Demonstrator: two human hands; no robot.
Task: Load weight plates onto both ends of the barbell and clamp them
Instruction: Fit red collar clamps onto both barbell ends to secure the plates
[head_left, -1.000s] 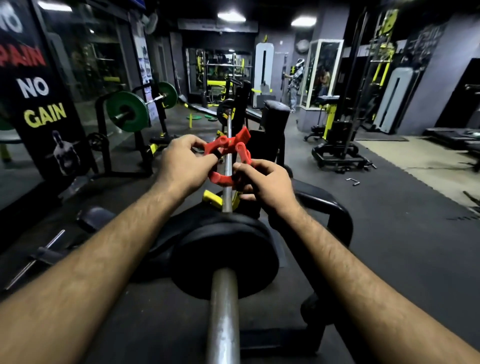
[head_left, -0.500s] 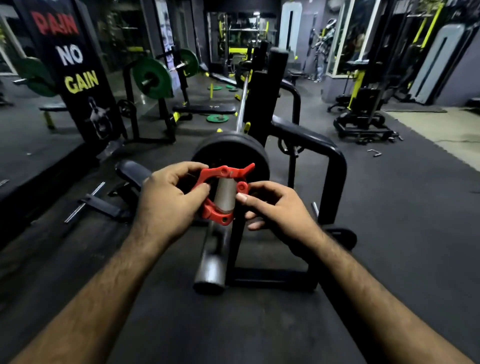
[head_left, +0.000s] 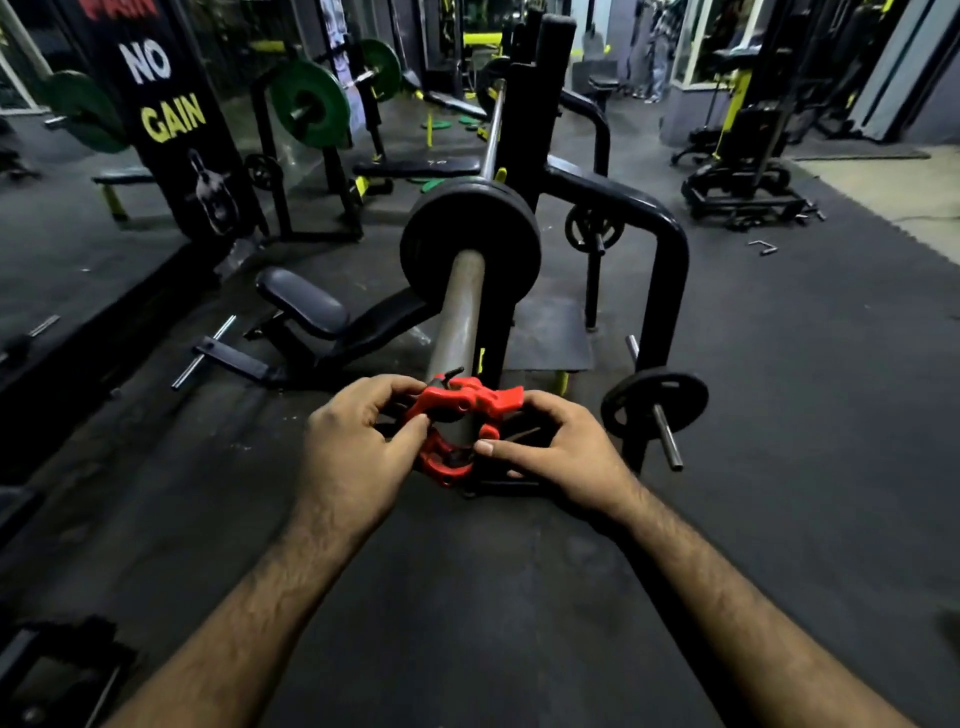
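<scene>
L hand and R hand both pinch the red collar, lever open, ringing the very end of the barbell sleeve. Black plates sit well fwd of the hands, against the shoulder. Step: clamping this end. Next, probably: slide collar fwd till touching plates, then snap lever shut w/ R thumb.

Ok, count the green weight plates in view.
3 on racked bars at upper left: one large, one behind it, one at the left edge. Small green discs on the far floor may be more.
</scene>
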